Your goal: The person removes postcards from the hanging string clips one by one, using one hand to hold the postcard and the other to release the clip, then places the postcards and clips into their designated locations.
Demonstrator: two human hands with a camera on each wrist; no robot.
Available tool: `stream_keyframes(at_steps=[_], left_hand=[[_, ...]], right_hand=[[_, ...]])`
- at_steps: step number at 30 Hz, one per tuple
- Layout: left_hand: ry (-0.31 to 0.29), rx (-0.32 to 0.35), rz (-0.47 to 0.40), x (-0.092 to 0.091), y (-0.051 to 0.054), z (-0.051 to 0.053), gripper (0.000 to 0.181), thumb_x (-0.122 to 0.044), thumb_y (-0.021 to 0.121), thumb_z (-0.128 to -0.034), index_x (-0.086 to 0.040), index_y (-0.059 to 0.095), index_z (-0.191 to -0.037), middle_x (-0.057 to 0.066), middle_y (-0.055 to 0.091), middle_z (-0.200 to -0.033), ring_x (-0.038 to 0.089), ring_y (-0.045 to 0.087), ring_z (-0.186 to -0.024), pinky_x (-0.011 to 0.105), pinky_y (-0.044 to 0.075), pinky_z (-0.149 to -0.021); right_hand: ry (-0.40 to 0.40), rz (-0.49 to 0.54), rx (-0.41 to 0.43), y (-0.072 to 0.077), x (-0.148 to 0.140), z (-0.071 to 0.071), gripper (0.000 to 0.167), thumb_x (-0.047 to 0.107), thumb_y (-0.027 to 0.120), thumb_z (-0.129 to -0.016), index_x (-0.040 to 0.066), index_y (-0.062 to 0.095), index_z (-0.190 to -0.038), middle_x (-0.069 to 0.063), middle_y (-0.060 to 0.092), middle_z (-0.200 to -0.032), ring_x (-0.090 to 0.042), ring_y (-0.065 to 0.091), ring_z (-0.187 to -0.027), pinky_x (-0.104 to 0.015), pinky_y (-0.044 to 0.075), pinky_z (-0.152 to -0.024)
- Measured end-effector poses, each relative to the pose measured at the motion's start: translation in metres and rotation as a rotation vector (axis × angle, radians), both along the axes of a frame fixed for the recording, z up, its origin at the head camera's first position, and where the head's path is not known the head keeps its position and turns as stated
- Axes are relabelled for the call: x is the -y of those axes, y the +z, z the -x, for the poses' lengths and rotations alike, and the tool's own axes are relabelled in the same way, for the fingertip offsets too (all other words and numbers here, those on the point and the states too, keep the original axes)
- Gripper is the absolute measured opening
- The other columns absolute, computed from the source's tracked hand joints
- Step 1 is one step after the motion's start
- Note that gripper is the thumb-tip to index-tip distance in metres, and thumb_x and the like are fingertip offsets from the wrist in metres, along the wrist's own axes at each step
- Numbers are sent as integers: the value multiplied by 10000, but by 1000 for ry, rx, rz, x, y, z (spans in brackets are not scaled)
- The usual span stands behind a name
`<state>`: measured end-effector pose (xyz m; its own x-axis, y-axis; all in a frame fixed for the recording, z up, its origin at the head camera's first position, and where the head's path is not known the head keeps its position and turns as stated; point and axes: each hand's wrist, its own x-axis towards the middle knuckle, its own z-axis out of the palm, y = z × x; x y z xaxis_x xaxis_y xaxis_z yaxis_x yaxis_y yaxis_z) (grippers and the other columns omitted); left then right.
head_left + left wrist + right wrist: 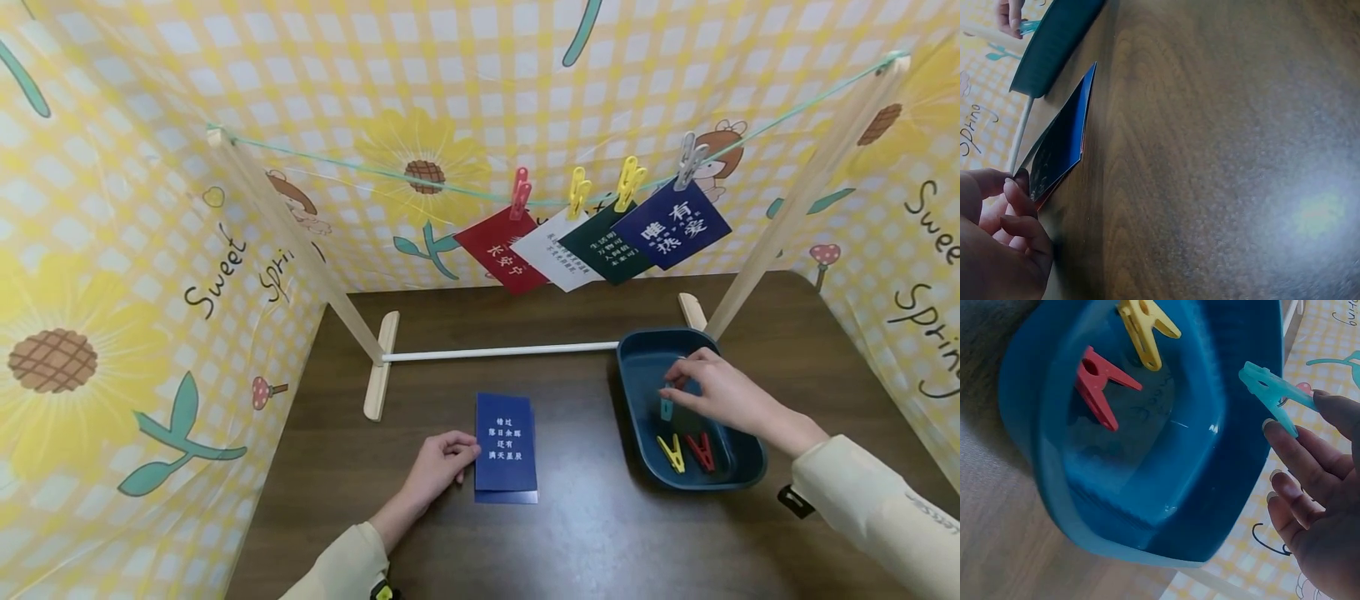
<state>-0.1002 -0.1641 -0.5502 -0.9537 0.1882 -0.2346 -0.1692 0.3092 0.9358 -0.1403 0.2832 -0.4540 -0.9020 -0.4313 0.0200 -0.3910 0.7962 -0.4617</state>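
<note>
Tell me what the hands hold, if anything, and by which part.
The right hand pinches a turquoise plastic clothespin by its spread handles; the left hand pinches a blue, white-lettered rectangular card by its left edge.

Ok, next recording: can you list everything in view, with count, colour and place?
Backdrop: 1, yellow-white check with printed flowers, back and sides
Table: 1, brown, below
Posts: 2, pale wood, left and right
Feet: 2, pale wood, under posts
Rod: 1, white, low, right end hidden
String: 1, green, between post tops
Hung cards: 4, red, white, green, blue, on string
Hung clips: 4, red, yellow, yellow, grey, on string
Basin: 1, blue, table's right
Loose clips: 2, yellow, red, in basin
Held clip: 1, blue-green, over basin
Loose cards: at least 2, top blue, mid-table
Left hand: 1, bare, pinching loose cards' edge
Right hand: 1, bare, pinching held clip
Sleeves: 2, cream, beyond hands
</note>
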Motion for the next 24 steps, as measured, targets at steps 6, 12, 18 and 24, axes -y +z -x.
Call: stream_keyframes(at_steps=[6,12,18,24], left_hand=[[-28,14,53,1,-1,1,209,-118,734,-961,47,733,-1089,96,718,-759,101,504,-508,212,411,-503],[-58,-10,109,2,-1,1,196,-143,722,-972,28,739,-1067,25,683,-692,73,502,-471,212,401,-479],[-68,-57,166,2,-2,1,133,-128,739,-956,-4,739,-1003,28,690,-694,57,506,-473,209,413,-477],[-109,-107,249,3,-1,-1,96,-131,751,-951,-40,723,-943,-3,699,-713,54,532,-488,220,448,-495]], right_hand=[[7,0,4,-5,-1,-1,207,251,788,-945,70,761,-1043,-9,714,-961,-251,576,-986,-422,574,-786],[2,-12,21,-7,-2,-1,206,258,786,-947,78,755,-1043,-11,716,-967,-262,575,-1004,-444,568,-806],[-9,-17,35,-8,-1,-3,194,247,792,-942,86,753,-1042,-14,710,-974,-253,569,-993,-429,563,-791],[-24,-15,57,-12,-1,-3,197,253,782,-952,84,754,-1049,-18,709,-982,-256,562,-1004,-438,562,-799]])
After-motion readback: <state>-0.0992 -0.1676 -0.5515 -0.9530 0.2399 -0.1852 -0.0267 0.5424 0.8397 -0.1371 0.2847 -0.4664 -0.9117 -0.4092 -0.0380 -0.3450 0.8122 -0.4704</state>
